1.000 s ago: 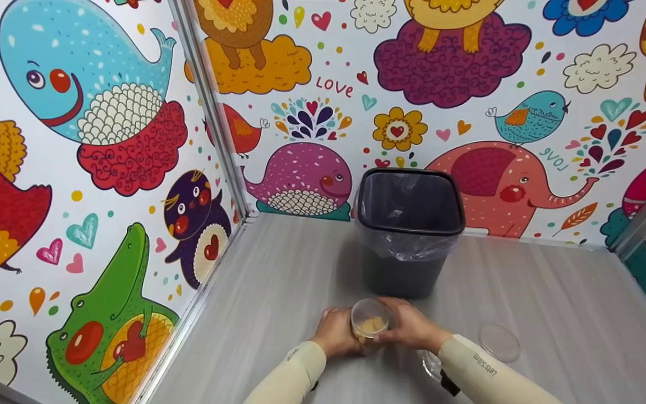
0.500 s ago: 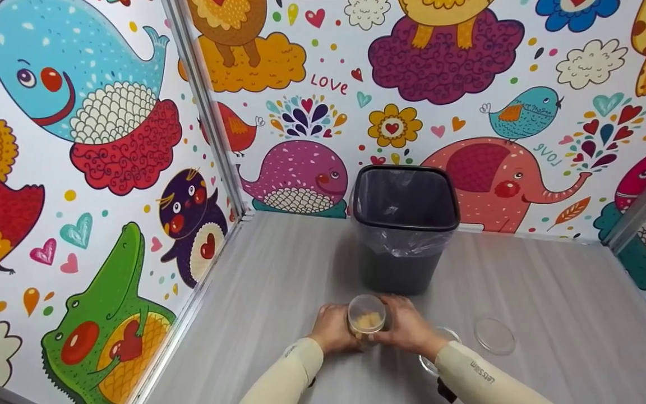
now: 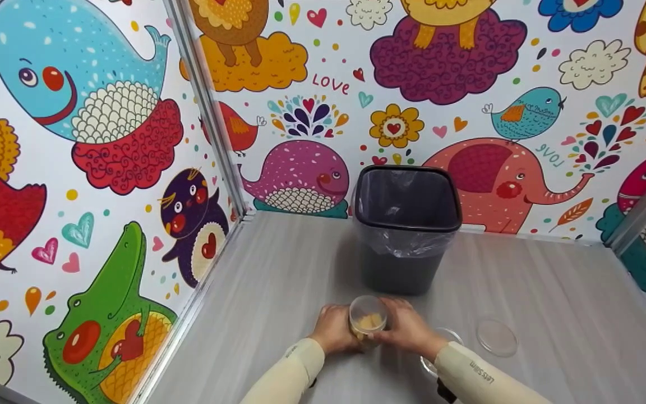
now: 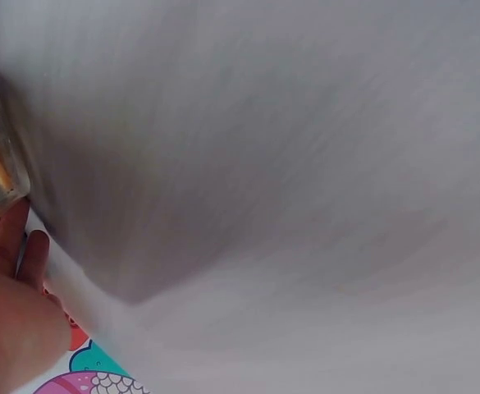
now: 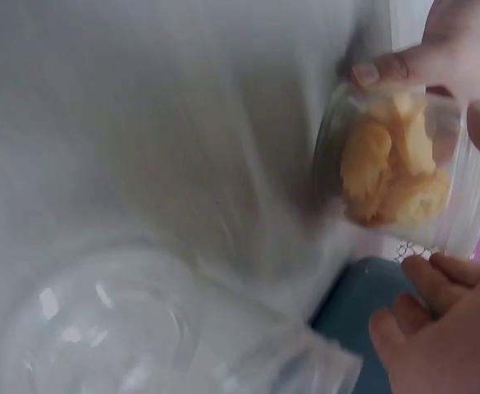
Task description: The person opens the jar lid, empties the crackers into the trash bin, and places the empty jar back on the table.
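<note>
A clear plastic jar point(image 3: 365, 310), lidless, stands upright between both hands close in front of the bin. Yellow-orange pieces point(image 5: 395, 160) of what looks like food lie in its lower part. My left hand point(image 3: 334, 330) grips the jar's left side low down; in the right wrist view its thumb point(image 5: 387, 69) lies along the wall. From the right, my right hand point(image 3: 410, 328) holds the jar, its thumb at the near side and its fingers behind. The left wrist view catches only the jar's edge point(image 4: 10, 164) at its left border.
A black bin point(image 3: 404, 264) with a clear liner stands beyond the hands. To the right lies a clear round lid point(image 3: 497, 338). Clear round plastic ware point(image 5: 100, 320) sits beside the right wrist, partly under the forearm in the head view. Patterned walls point(image 3: 300, 174) close off the grey tabletop point(image 3: 284, 252).
Both hands keep their hold on the jar. The head view has shifted slightly, and more of the clear round ware shows past the right forearm.
</note>
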Motion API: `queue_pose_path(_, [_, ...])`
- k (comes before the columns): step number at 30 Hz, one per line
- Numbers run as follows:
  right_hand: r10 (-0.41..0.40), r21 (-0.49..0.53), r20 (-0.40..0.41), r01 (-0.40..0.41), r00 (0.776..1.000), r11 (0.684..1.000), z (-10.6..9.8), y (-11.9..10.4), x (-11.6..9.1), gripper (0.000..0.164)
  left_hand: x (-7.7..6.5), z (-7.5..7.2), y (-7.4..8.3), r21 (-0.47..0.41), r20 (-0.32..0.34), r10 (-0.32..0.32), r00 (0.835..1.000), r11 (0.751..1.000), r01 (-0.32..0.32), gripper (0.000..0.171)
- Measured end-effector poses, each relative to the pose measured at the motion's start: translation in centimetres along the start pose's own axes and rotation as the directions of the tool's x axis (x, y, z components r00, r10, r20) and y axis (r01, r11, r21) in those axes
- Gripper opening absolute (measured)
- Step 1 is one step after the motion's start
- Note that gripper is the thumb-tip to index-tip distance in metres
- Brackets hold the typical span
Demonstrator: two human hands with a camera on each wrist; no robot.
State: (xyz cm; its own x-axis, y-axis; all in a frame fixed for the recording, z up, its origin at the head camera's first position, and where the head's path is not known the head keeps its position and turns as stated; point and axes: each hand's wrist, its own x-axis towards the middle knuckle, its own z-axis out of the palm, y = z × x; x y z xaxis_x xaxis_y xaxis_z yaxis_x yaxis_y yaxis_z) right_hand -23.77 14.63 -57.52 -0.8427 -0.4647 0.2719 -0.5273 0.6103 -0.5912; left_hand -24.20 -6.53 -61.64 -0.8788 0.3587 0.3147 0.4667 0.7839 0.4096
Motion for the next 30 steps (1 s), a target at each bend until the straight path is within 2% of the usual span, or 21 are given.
queue_pose_path(7, [-0.077,0.045,0.113,0.072,0.991,0.996,-1.2,0.8,0.4,0.082,0.0,0.3,0.1,0.005,-0.016,0.014,1.0,1.0,-0.014,0.063])
queue_pose_path(12, [-0.081,0.054,0.126,0.075,0.989,0.996,-1.4,1.0,0.7,0.083,0.0,0.4,0.0,0.011,-0.012,0.003,1.0,1.0,-0.003,0.066])
queue_pose_path(16, [-0.038,0.044,0.094,0.034,0.995,0.998,-1.1,0.7,0.6,0.083,0.1,0.4,-0.2,0.015,-0.004,-0.011,1.0,1.0,0.011,0.067])
queue_pose_path(25, [0.033,0.018,-0.05,-0.032,0.998,0.999,0.4,-0.6,-0.4,0.087,0.2,-0.2,-0.2,-0.005,-0.018,-0.008,1.0,1.0,0.008,0.064])
queue_pose_path(30, [0.071,0.018,-0.049,-0.07,0.996,0.997,0.8,-0.3,-0.4,0.087,0.0,-0.2,0.1,-0.03,0.007,-0.013,1.0,0.999,0.013,0.065])
